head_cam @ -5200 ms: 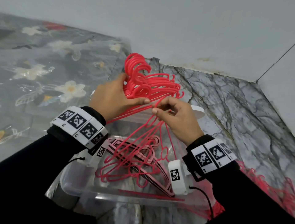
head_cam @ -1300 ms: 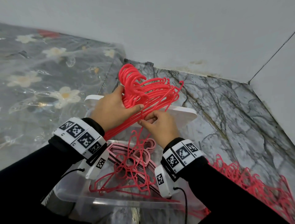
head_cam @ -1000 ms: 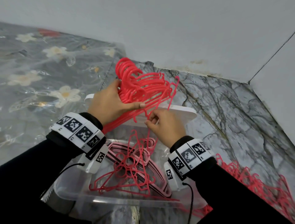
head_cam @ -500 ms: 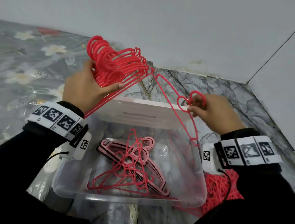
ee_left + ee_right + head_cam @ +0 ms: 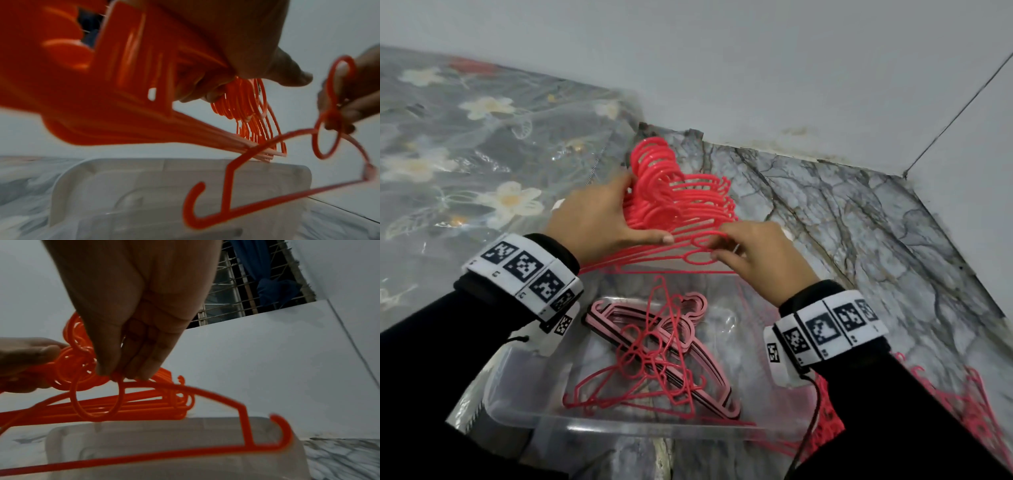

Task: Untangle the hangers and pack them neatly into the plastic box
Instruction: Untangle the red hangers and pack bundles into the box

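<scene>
Head view, thin red hangers point(image 5: 681, 202) bunched, hooks aligned, left hand point(image 5: 599, 219) gripping.

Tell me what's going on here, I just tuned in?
A person is sorting red hangers over a clear box. The left hand grips an aligned stack of them by the necks. The right hand pinches a single hanger at its neck, held beside the stack. In the box lie pink hangers with a few red ones loosely on top. More tangled red hangers wait on the floor to the right.
</scene>
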Available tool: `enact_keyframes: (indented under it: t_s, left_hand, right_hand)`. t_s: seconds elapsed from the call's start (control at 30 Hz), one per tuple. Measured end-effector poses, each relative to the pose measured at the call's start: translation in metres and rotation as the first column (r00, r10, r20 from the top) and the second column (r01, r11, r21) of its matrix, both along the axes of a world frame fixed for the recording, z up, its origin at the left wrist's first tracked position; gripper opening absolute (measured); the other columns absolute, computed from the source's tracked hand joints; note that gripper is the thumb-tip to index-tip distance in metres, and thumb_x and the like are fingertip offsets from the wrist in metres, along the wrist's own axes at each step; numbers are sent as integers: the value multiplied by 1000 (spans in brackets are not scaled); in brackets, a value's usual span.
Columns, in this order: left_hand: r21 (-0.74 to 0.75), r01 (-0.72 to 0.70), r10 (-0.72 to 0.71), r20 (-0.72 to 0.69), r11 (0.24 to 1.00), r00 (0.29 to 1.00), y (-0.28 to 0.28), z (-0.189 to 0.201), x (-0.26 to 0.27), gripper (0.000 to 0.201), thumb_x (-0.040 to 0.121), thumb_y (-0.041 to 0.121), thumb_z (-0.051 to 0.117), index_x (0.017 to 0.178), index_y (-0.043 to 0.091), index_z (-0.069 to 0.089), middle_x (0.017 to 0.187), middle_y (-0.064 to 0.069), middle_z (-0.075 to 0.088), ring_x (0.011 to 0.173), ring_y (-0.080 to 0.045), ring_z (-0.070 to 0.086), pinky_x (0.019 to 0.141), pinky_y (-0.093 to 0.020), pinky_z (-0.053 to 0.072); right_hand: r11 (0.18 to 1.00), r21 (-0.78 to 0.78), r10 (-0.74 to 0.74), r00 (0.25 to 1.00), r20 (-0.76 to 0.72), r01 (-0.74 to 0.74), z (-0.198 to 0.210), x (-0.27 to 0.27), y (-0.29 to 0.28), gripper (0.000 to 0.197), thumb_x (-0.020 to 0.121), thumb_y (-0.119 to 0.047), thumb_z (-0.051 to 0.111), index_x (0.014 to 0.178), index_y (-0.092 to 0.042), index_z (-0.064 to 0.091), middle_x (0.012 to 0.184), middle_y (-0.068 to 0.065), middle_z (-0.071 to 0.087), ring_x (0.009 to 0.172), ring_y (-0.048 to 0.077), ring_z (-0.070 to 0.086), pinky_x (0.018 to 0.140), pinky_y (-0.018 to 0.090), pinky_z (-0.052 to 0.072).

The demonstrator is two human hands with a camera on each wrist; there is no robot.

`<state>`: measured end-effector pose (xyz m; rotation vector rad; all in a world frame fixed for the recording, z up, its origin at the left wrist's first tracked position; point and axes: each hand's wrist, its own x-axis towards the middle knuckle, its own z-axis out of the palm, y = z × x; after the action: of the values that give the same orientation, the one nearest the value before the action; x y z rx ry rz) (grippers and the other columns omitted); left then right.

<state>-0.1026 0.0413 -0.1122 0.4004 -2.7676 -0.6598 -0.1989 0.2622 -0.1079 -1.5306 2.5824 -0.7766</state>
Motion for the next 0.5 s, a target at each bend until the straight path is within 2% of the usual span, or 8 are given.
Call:
enact_keyframes:
  t_s: [0.1,0.2,0.3,0.4,0.5]
  left_hand:
    - [5,36,-36,43,999,998,6,-2,-1,108,43,92,51,125,22,44,103,-5,70,92,-28,65,80,-41,51]
    - [-24,67,-65,71,997,995,10,-5,-1,107,42,92,50,122,20,46,96,-3,70,86,-26,65,75,-38,50]
    - [4,84,-84,72,996,994,15,-6,0,101,44,89,53,119,22,48,91,1,70,81,-20,65,72,-35,49]
    - [26,105,-107,100,994,989,14,-7,-1,99,47,87,56,123,24,46,95,3,69,85,-19,65,78,-38,51]
    - [80,144,-153,127,986,980,13,-9,-1,93,54,74,72,127,25,43,103,4,68,90,-18,65,83,-39,51]
  right_hand:
    - [995,-96,4,1000,-4,-4,-1,6,-10,5,84,-10,67,89,-9,68,85,-2,69,76,8,60,74,25,48]
    - [984,-178,-18,999,28,23,-3,10,-17,4,84,-9,67,88,-10,66,83,-3,67,74,7,59,75,26,50]
    - [964,-258,-60,998,22,64,-5,11,-22,4,84,-11,67,87,-10,65,82,-2,67,75,11,62,74,31,51]
    - [943,-321,-87,996,20,89,-9,13,-24,5,83,-12,68,86,-10,64,80,0,68,75,14,64,73,37,53]
    - [906,-402,-126,991,51,136,-11,15,-26,6,81,-13,72,82,-10,66,76,-1,68,72,13,64,71,36,54]
